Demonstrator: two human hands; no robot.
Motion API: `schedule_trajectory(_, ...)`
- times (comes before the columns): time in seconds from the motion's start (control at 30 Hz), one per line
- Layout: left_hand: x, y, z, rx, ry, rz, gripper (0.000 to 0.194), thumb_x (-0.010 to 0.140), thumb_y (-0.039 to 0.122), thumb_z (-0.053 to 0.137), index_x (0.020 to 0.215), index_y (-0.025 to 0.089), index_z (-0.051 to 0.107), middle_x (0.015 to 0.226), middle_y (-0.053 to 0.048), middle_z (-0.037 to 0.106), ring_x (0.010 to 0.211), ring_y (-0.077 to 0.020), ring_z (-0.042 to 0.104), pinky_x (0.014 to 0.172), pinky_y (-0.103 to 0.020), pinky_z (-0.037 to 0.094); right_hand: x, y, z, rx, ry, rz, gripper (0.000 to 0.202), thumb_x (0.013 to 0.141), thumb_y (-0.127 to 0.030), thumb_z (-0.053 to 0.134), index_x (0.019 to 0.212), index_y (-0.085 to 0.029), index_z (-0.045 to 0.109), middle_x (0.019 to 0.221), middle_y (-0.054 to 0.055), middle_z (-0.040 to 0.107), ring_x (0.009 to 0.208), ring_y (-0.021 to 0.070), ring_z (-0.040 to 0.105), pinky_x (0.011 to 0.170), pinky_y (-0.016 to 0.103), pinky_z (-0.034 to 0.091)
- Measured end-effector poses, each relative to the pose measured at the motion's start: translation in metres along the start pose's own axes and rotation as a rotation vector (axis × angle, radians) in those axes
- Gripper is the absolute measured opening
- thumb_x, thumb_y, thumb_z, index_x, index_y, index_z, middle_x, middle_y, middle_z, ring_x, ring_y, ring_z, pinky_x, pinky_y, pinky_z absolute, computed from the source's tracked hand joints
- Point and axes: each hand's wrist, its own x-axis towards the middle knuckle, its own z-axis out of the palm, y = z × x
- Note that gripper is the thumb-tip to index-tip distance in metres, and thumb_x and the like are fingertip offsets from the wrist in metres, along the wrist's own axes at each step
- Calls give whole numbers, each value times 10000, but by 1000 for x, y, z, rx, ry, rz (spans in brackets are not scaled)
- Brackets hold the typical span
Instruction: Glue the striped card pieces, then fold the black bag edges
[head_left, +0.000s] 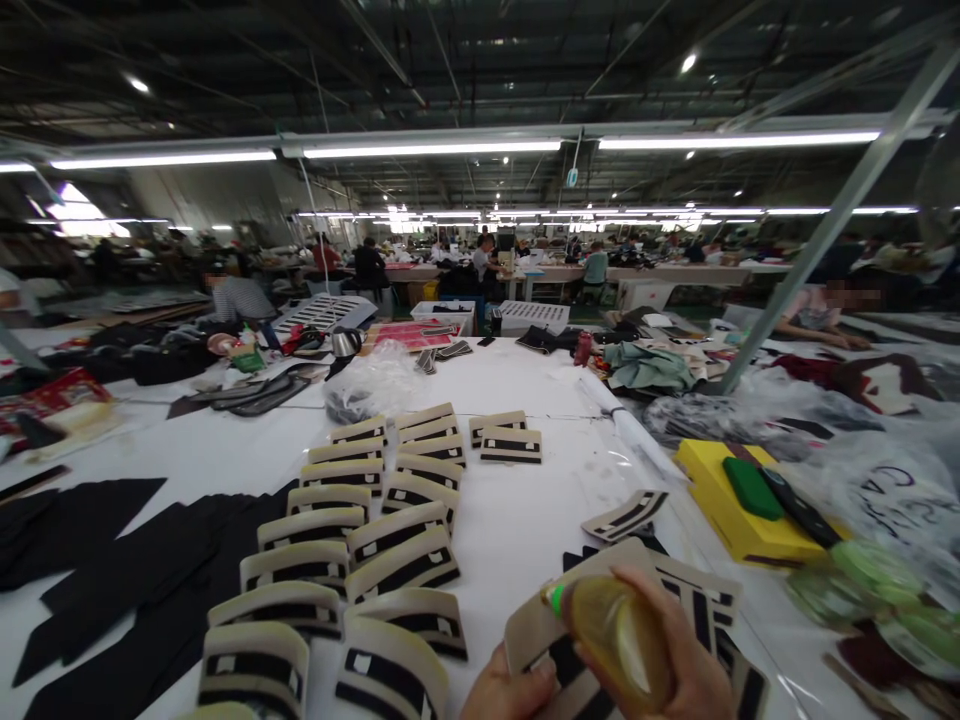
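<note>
- Left hand (514,690): bare, ungloved, with slim fingers and rounded fingertips; the bottom edge of the picture cuts it off.
- Right hand (675,650): bare and ungloved too, the fingers smooth and tapering; the back of the hand is plain.
- Nails: too small and soft in focus to make out.
- Wrists and sleeves: outside the view.

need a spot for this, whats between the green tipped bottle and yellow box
Past the right hand gripping the bottle: beige-and-black panels, then bare white table up to the yellow box, in the head view.
</note>
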Motion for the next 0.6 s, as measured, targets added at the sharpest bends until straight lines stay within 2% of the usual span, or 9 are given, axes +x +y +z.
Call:
schedule_trajectory(0.07, 1, 1, 2, -5, 3, 27, 670, 533, 452, 887, 1116, 182, 696, 1041, -112, 737, 1139, -349, 600, 1076, -442, 362, -4, -4, 3, 73, -45, -39, 532, 822, -590, 603, 1234, -269, 509, 1023, 23, 707, 827, 191, 711, 733, 236, 568)
schedule_trajectory(0.13, 0, 0, 3, -14, 2, 17, 657, 535, 451, 887, 1103, 177, 704, 1027, -116, 741, 1135, -356, 602, 1076, -444, 362, -4, -5, 3, 93, -50, -21, 528, 806, -581, 628, 1222, -273, 519, 1005, 13, 709, 802, 187, 711, 722, 230, 570)
schedule_trajectory(0.23, -1, 0, 3, -50, -19, -26, 654, 549, 466, 871, 1099, 153, 706, 928, -124, 753, 1035, -377, 649, 1026, -487, 404, 2, -2, -1, 20, 15, 71, 518, 791, -551, 655, 1204, -257, 550, 1068, 26, 700, 885, 225, 706, 823, 289, 569)
schedule_trajectory(0.3, -2, 1, 6, -65, -34, -36, 672, 564, 446, 866, 1144, 156, 689, 950, -126, 756, 1011, -376, 662, 1001, -493, 424, 4, -3, -1, -3, 43, 82, 514, 797, -551, 646, 1202, -249, 556, 1101, 41, 693, 931, 245, 698, 862, 320, 561)
schedule_trajectory(0.47, 0, 8, 16, 9, -62, 64, 639, 571, 417, 875, 1137, 169, 710, 1194, -136, 694, 1219, -382, 548, 1082, -440, 363, -3, -11, 7, 142, -73, 3, 538, 788, -590, 644, 1213, -282, 527, 1026, 16, 706, 806, 199, 710, 704, 243, 572)
schedule_trajectory(0.53, 1, 8, 16, -21, -70, 62, 648, 583, 405, 871, 1162, 173, 698, 1207, -133, 688, 1243, -377, 531, 1097, -435, 346, -2, -11, 6, 127, -66, 43, 541, 780, -583, 655, 1212, -283, 527, 1040, 15, 702, 819, 200, 707, 707, 245, 569)
schedule_trajectory(0.6, 1, 6, 14, -88, -95, 12, 691, 587, 403, 865, 1208, 172, 668, 1149, -134, 713, 1191, -382, 574, 1085, -471, 354, 1, -9, 5, 65, -23, 103, 525, 789, -568, 651, 1209, -274, 537, 1059, 20, 698, 869, 216, 702, 759, 269, 569)
